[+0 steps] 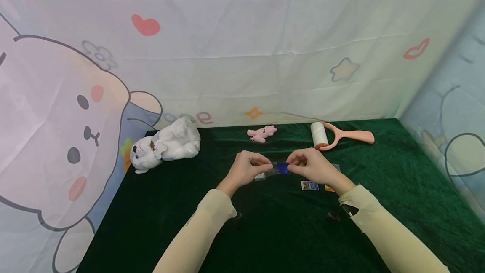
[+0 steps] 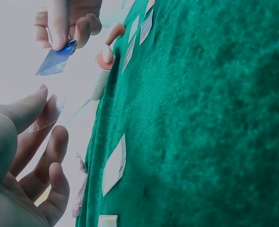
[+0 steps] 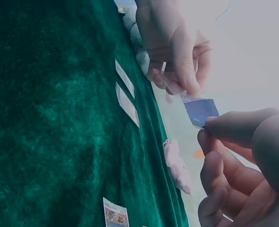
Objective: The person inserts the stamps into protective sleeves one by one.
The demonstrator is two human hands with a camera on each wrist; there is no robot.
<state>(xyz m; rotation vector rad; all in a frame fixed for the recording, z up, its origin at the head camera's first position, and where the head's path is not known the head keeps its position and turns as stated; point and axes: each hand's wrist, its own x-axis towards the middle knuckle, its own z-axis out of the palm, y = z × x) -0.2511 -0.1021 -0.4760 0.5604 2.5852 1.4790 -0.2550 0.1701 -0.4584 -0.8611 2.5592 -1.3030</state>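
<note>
Between the two hands, above the green cloth, is a small blue stamp-like piece (image 1: 282,168) (image 2: 57,60) (image 3: 201,111). My right hand (image 1: 311,166) (image 3: 243,161) pinches its edge between thumb and index finger. A small clear sleeve (image 2: 48,119) is pinched by my left hand (image 1: 246,167) (image 2: 30,156), its thumb and index finger at the edge. In the head view the sleeve lies right beside the blue piece; whether the piece is partly inside cannot be told. Below, on the cloth, lies a printed stamp (image 1: 310,186) (image 3: 115,213).
Pale flat pieces (image 2: 114,166) (image 3: 127,105) lie on the cloth under the left hand. An orange piece (image 1: 329,188) is partly behind the right wrist. At the back are a white plush dog (image 1: 166,145), a pink plush (image 1: 261,133) and a lint roller (image 1: 319,135).
</note>
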